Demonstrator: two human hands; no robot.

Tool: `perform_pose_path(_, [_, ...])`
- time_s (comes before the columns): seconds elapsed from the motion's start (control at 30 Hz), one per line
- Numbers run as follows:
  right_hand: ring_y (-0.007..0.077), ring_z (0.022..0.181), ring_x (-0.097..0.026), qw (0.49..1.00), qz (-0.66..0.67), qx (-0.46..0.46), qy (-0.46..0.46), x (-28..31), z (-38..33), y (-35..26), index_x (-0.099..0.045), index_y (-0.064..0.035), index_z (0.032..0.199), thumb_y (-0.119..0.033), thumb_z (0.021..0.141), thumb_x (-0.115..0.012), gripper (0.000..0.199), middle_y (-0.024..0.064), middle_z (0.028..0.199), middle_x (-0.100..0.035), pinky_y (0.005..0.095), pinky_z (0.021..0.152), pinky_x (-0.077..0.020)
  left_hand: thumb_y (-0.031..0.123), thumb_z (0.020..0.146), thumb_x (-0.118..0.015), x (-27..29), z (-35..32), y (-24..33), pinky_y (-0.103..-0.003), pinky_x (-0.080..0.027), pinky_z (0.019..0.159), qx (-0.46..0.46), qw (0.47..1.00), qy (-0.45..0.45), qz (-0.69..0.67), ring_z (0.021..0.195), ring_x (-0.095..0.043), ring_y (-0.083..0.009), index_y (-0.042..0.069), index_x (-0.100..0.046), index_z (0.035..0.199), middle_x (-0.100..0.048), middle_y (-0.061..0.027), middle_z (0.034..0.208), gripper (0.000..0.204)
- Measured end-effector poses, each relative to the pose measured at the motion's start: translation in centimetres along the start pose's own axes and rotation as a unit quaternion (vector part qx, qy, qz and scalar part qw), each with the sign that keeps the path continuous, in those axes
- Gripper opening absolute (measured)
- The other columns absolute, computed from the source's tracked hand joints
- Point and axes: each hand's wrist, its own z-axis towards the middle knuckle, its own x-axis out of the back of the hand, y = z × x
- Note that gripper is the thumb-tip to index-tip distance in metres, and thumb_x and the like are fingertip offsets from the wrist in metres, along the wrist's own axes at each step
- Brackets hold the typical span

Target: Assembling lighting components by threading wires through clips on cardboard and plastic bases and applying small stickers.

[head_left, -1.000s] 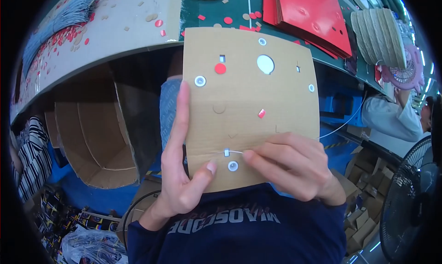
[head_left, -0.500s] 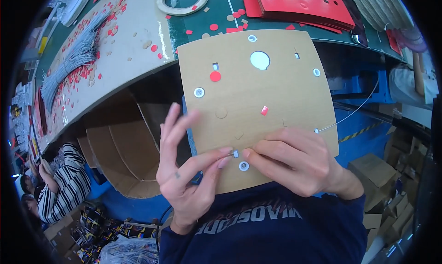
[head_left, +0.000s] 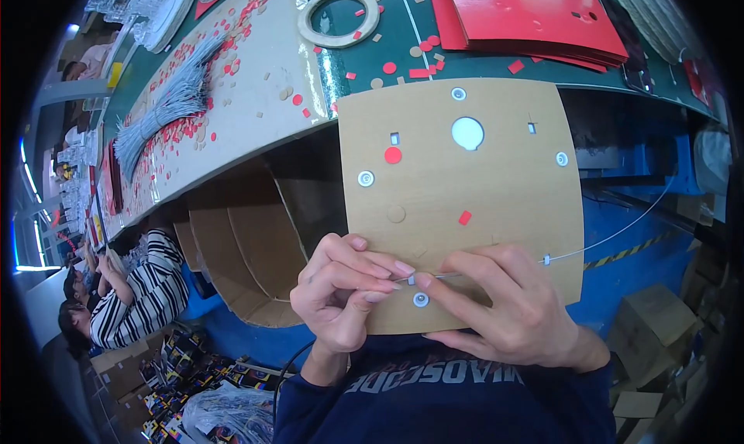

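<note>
A brown cardboard sheet [head_left: 434,242] rests against my front, with white ring-shaped discs, a round hole and small slots in it. A thin white cord [head_left: 608,246] comes from the right and lies across the sheet, passing a small slot and running under my right hand. My left hand [head_left: 341,285] has its fingers closed in a pinch on the cord by the lower middle slot, just above a disc [head_left: 421,299]. My right hand [head_left: 511,304] grips the sheet's lower edge, thumb below, with a fingertip pressed beside that slot. The fingers partly hide the cord.
Beyond the sheet, a table holds a roll of tape [head_left: 304,25], red sheets [head_left: 535,18], a bundle of grey-white cords [head_left: 159,111] and scattered red and brown cutouts. An open cardboard box [head_left: 240,242] stands at left. Another person in stripes [head_left: 147,289] sits farther left.
My left hand's raised fingers have folded down toward the slot. My right hand has spread, its thumb now at the sheet's lower edge. The view has shifted, so everything sits farther right.
</note>
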Motion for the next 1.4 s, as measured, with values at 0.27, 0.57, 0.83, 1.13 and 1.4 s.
perform_pose_path(0.27, [0.0242, 0.1, -0.055, 0.999, 0.004, -0.003, -0.031, -0.3, 0.4, -0.8, -0.072, -0.0092, 0.127, -0.031, 0.069, -0.085, 0.063, 0.0048, 0.117, -0.057, 0.0378, 0.084, -0.0494, -0.003, 0.081, -0.072, -0.5, -0.2, 0.8, -0.046, -0.047, 0.098, 0.002, 0.998, 0.057, -0.026, 0.095, -0.072, -0.0287, 0.0, -0.071, 0.082, -0.072, -0.0194, 0.106, 0.004])
perform_pose_path(0.57, [0.0226, 0.104, -0.058, 0.999, -0.008, 0.037, -0.022, -2.1, -0.6, -1.5, -0.072, -0.0078, 0.126, -0.028, 0.072, -0.084, 0.058, 0.0071, 0.121, -0.06, 0.0379, 0.085, -0.0504, -0.006, 0.089, -0.057, -0.7, 1.5, -0.3, -0.043, -0.029, 0.12, 0.052, 0.983, -0.021, 0.173, 0.147, -0.039, -0.0314, 0.001, -0.053, 0.13, -0.029, -0.0259, 0.164, 0.042])
perform_pose_path(0.83, [0.0161, 0.109, -0.059, 0.951, 0.016, 0.099, 0.293, 2.1, -7.9, 2.4, -0.071, -0.0059, 0.119, -0.042, 0.1, -0.062, 0.041, 0.0072, 0.11, -0.066, 0.025, 0.076, -0.0421, -0.002, 0.101, -0.044, -0.7, 1.5, 0.3, -0.038, -0.03, 0.12, 0.128, 0.984, 0.003, 0.123, 0.145, -0.039, -0.0261, 0.001, -0.032, 0.159, -0.04, -0.02, 0.158, 0.059])
perform_pose_path(1.13, [0.0362, 0.137, -0.046, 0.576, 0.58, -0.106, 0.566, 3.4, -9.1, 6.8, -0.031, -0.0027, 0.156, -0.044, 0.111, -0.037, 0.061, 0.0224, 0.159, -0.036, 0.0489, 0.112, -0.0401, 0.05, 0.106, -0.043, 0.1, 3.4, 3.8, -0.06, -0.026, 0.119, -0.196, 0.916, -0.087, 0.339, 0.146, -0.038, -0.0478, 0.002, -0.05, 0.147, -0.044, -0.0299, 0.153, 0.063])
perform_pose_path(1.4, [0.0093, 0.08, -0.051, 0.596, 0.528, -0.019, 0.605, 9.3, -5.1, 9.9, -0.045, -0.0034, 0.15, -0.02, 0.112, -0.044, 0.042, 0.0074, 0.111, -0.059, 0.0231, 0.063, -0.0433, 0.062, 0.095, -0.055, -5.6, 5.2, 4.4, -0.055, -0.018, 0.123, -0.112, 0.779, -0.394, 0.475, 0.156, -0.02, -0.0419, 0.014, -0.05, 0.153, -0.029, -0.0223, 0.166, 0.076])
